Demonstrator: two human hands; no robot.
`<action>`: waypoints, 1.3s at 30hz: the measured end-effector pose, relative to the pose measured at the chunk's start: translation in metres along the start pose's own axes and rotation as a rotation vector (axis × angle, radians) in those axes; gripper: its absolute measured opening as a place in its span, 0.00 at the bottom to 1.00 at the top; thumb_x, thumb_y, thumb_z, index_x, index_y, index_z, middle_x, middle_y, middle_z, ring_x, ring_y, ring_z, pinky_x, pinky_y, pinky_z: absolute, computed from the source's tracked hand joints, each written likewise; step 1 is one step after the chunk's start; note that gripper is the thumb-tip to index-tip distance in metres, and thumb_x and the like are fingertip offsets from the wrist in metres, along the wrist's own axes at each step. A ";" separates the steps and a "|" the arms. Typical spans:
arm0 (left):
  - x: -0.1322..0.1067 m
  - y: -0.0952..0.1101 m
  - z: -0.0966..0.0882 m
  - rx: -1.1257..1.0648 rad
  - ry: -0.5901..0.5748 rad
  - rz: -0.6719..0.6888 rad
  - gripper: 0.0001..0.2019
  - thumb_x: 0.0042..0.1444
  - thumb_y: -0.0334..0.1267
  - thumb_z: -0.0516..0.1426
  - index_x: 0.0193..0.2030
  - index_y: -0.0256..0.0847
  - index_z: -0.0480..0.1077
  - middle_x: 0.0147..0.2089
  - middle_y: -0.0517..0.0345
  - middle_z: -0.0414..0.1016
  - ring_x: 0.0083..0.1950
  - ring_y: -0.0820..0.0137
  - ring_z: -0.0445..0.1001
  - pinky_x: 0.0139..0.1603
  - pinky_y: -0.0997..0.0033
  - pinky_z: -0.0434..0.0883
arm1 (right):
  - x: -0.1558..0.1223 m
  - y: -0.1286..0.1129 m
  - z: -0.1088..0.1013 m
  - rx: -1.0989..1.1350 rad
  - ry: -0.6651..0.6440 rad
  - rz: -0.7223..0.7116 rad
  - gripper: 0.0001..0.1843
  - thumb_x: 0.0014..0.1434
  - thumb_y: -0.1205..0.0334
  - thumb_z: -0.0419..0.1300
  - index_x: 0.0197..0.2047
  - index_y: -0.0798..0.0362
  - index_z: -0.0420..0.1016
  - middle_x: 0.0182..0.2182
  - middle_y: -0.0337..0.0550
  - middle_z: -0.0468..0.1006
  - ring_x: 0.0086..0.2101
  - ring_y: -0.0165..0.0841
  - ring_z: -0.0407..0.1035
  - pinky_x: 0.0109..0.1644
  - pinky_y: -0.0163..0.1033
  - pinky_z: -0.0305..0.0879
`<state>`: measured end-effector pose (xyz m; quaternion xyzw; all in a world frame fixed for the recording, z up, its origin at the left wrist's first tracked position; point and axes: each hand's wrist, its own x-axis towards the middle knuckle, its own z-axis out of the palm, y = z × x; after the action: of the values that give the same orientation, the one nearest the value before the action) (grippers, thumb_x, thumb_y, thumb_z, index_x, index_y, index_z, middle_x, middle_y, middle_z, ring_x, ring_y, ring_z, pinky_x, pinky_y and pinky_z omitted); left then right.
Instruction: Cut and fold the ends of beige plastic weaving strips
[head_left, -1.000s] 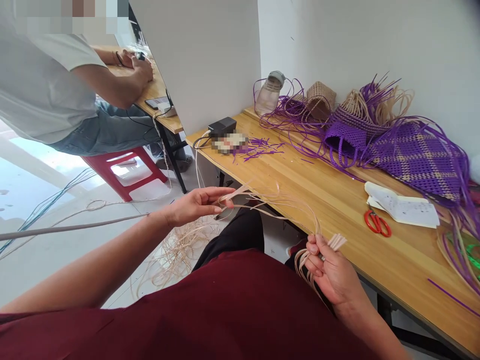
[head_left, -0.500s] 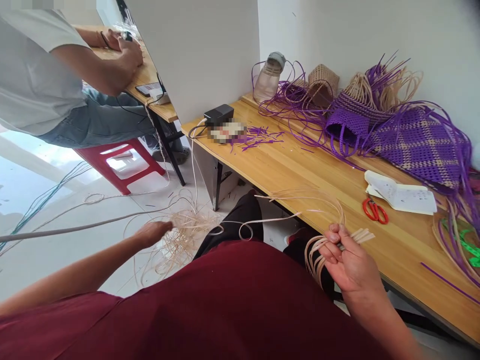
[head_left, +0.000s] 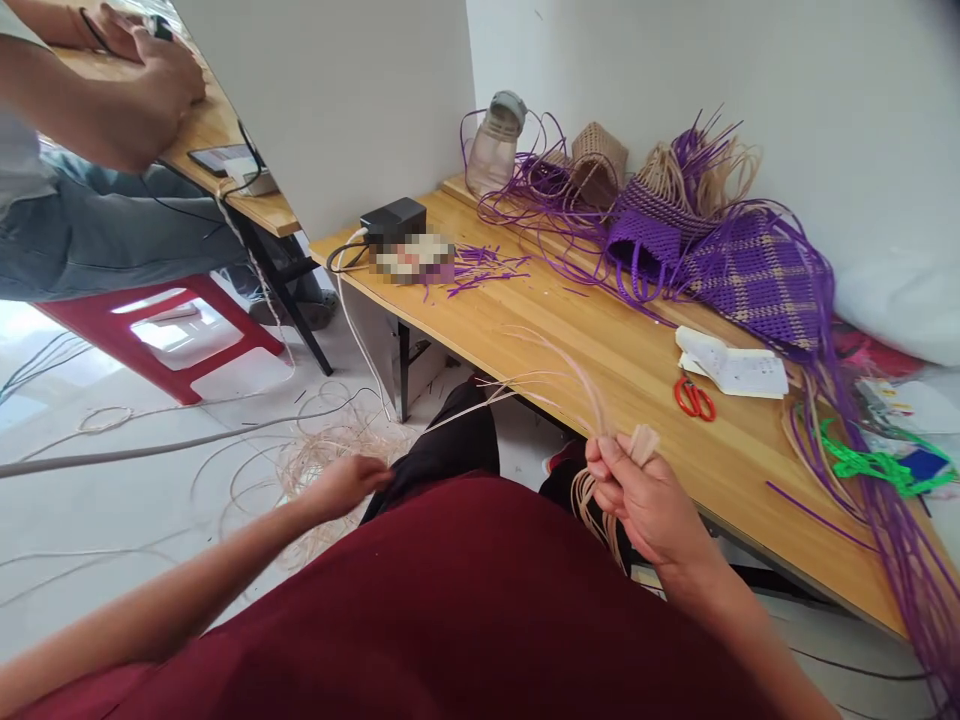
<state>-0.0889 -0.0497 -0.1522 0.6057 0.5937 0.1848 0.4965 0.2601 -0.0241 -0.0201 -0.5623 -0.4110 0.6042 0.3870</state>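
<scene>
My right hand (head_left: 634, 490) is closed around a bundle of pale beige weaving strips (head_left: 643, 443) over the table's front edge. Their even ends stick out above the fist, and loops hang below it. Several thin strips curve out to the left from the fingers. My left hand (head_left: 356, 488) is beside my left thigh with its fingers drawn together; whether a strip is between them I cannot make out. Behind it, a loose tangle of pale strips (head_left: 322, 440) lies on the floor.
Orange-handled scissors (head_left: 694, 399) and folded paper (head_left: 731, 365) lie on the wooden table (head_left: 555, 330). Purple and beige woven baskets (head_left: 765, 275), a bottle (head_left: 495, 150) and a black power adapter (head_left: 394, 220) stand farther back. Another person's arm (head_left: 105, 105) is at the left, above a red stool (head_left: 161, 350).
My left hand has come in toward my thigh, and the curled strip between the hands is now straighter. My right hand still grips the bundle. The view has turned right.
</scene>
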 end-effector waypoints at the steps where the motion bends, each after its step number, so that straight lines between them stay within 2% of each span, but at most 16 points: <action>1: 0.012 0.025 0.013 -0.042 -0.060 0.076 0.16 0.60 0.50 0.54 0.38 0.45 0.80 0.35 0.57 0.81 0.38 0.65 0.77 0.43 0.71 0.70 | -0.001 0.000 0.001 -0.036 -0.018 -0.007 0.22 0.55 0.44 0.66 0.33 0.56 0.70 0.24 0.32 0.60 0.17 0.16 0.46 0.19 0.27 0.41; 3: 0.030 0.078 0.036 -0.227 -0.276 0.346 0.17 0.62 0.48 0.53 0.46 0.43 0.79 0.48 0.52 0.80 0.50 0.63 0.76 0.53 0.70 0.68 | -0.003 0.000 0.001 -0.107 -0.074 -0.006 0.22 0.58 0.44 0.63 0.33 0.56 0.69 0.23 0.32 0.59 0.17 0.16 0.45 0.19 0.27 0.40; 4: 0.037 0.103 0.045 -0.332 -0.386 0.438 0.18 0.63 0.49 0.53 0.49 0.43 0.78 0.52 0.51 0.78 0.55 0.63 0.74 0.57 0.69 0.66 | -0.005 0.000 0.001 -0.146 -0.110 0.002 0.22 0.60 0.43 0.61 0.33 0.56 0.68 0.23 0.32 0.59 0.17 0.17 0.45 0.19 0.28 0.39; 6: 0.047 0.145 0.061 -0.515 -0.512 0.539 0.18 0.63 0.50 0.53 0.48 0.41 0.77 0.49 0.51 0.79 0.55 0.64 0.73 0.57 0.69 0.65 | -0.007 0.004 0.000 -0.233 -0.180 0.017 0.22 0.62 0.42 0.58 0.33 0.55 0.68 0.22 0.32 0.59 0.17 0.18 0.46 0.19 0.29 0.41; 7: 0.050 0.160 0.069 -0.582 -0.542 0.556 0.18 0.63 0.50 0.54 0.48 0.40 0.76 0.46 0.50 0.79 0.51 0.65 0.74 0.54 0.70 0.67 | -0.007 0.006 -0.001 -0.277 -0.207 0.024 0.22 0.63 0.42 0.57 0.33 0.55 0.67 0.21 0.32 0.59 0.17 0.19 0.47 0.19 0.29 0.42; 9: 0.054 0.179 0.081 -0.733 -0.466 0.481 0.17 0.62 0.50 0.55 0.44 0.38 0.75 0.40 0.51 0.79 0.41 0.69 0.75 0.41 0.74 0.69 | -0.008 0.013 -0.006 -0.350 -0.227 0.032 0.22 0.64 0.43 0.55 0.32 0.55 0.68 0.21 0.32 0.59 0.18 0.21 0.48 0.20 0.30 0.45; 12: 0.056 0.187 0.089 -0.959 -0.285 0.280 0.13 0.61 0.47 0.57 0.39 0.37 0.71 0.39 0.48 0.80 0.36 0.70 0.76 0.28 0.78 0.65 | -0.008 0.023 -0.017 -0.437 -0.229 0.055 0.21 0.65 0.44 0.54 0.33 0.55 0.69 0.22 0.34 0.61 0.19 0.22 0.50 0.21 0.30 0.47; 15: 0.059 0.189 0.079 -1.140 -0.157 0.169 0.08 0.65 0.40 0.53 0.38 0.38 0.67 0.40 0.47 0.81 0.38 0.68 0.79 0.29 0.77 0.68 | -0.009 0.032 -0.029 -0.523 -0.243 0.078 0.21 0.65 0.45 0.53 0.33 0.55 0.70 0.24 0.36 0.62 0.20 0.23 0.51 0.22 0.31 0.47; 18: 0.064 0.192 0.057 -1.221 0.016 0.145 0.10 0.68 0.35 0.48 0.37 0.37 0.66 0.38 0.48 0.81 0.38 0.69 0.80 0.33 0.77 0.72 | -0.011 0.038 -0.041 -0.565 -0.237 0.078 0.22 0.64 0.44 0.52 0.32 0.55 0.70 0.24 0.36 0.61 0.21 0.24 0.50 0.22 0.32 0.47; 21: 0.068 0.194 0.037 -1.225 0.099 0.190 0.11 0.68 0.35 0.48 0.36 0.36 0.67 0.37 0.48 0.81 0.38 0.69 0.81 0.36 0.74 0.74 | -0.015 0.041 -0.050 -0.595 -0.248 0.073 0.25 0.65 0.40 0.50 0.32 0.54 0.69 0.24 0.37 0.61 0.22 0.27 0.52 0.24 0.33 0.50; 25: 0.068 0.198 0.024 -1.200 0.105 0.231 0.11 0.68 0.38 0.50 0.35 0.36 0.67 0.38 0.45 0.81 0.38 0.67 0.81 0.38 0.72 0.75 | -0.021 0.039 -0.059 -0.676 -0.246 0.040 0.28 0.64 0.37 0.49 0.31 0.54 0.69 0.25 0.39 0.62 0.26 0.30 0.55 0.30 0.35 0.54; 28: 0.066 0.200 0.025 -1.198 0.083 0.254 0.11 0.68 0.38 0.50 0.35 0.36 0.67 0.39 0.45 0.81 0.40 0.66 0.82 0.41 0.70 0.76 | -0.023 0.036 -0.065 -0.750 -0.221 0.016 0.28 0.64 0.37 0.48 0.30 0.54 0.70 0.26 0.40 0.63 0.28 0.31 0.57 0.34 0.36 0.56; 31: 0.064 0.201 0.027 -1.195 0.041 0.278 0.12 0.67 0.39 0.51 0.34 0.36 0.67 0.40 0.46 0.81 0.43 0.64 0.82 0.44 0.68 0.76 | -0.023 0.034 -0.070 -0.776 -0.191 0.036 0.28 0.64 0.37 0.48 0.31 0.54 0.70 0.26 0.40 0.64 0.28 0.31 0.57 0.33 0.36 0.55; 34: 0.062 0.203 0.030 -1.174 -0.004 0.297 0.12 0.65 0.42 0.54 0.33 0.37 0.67 0.41 0.46 0.82 0.44 0.63 0.81 0.45 0.67 0.75 | -0.020 0.039 -0.071 -0.753 -0.220 0.048 0.27 0.64 0.39 0.49 0.32 0.55 0.72 0.26 0.40 0.66 0.28 0.31 0.59 0.34 0.36 0.56; 37: 0.062 0.209 0.030 -1.123 -0.043 0.324 0.13 0.63 0.45 0.56 0.33 0.37 0.67 0.41 0.46 0.82 0.45 0.62 0.81 0.46 0.66 0.75 | -0.015 0.049 -0.067 -0.714 -0.261 0.037 0.25 0.64 0.41 0.51 0.39 0.55 0.77 0.30 0.42 0.73 0.31 0.34 0.65 0.36 0.37 0.61; 39: 0.063 0.215 0.030 -1.070 -0.068 0.338 0.13 0.62 0.46 0.57 0.33 0.37 0.67 0.40 0.47 0.82 0.45 0.62 0.81 0.46 0.65 0.75 | -0.011 0.050 -0.066 -0.699 -0.221 -0.030 0.23 0.62 0.44 0.55 0.48 0.53 0.78 0.39 0.45 0.78 0.38 0.38 0.70 0.45 0.40 0.65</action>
<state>0.0649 0.0376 -0.0123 0.3616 0.2957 0.5174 0.7170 0.3267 -0.0488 -0.0651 -0.5858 -0.6402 0.4786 0.1338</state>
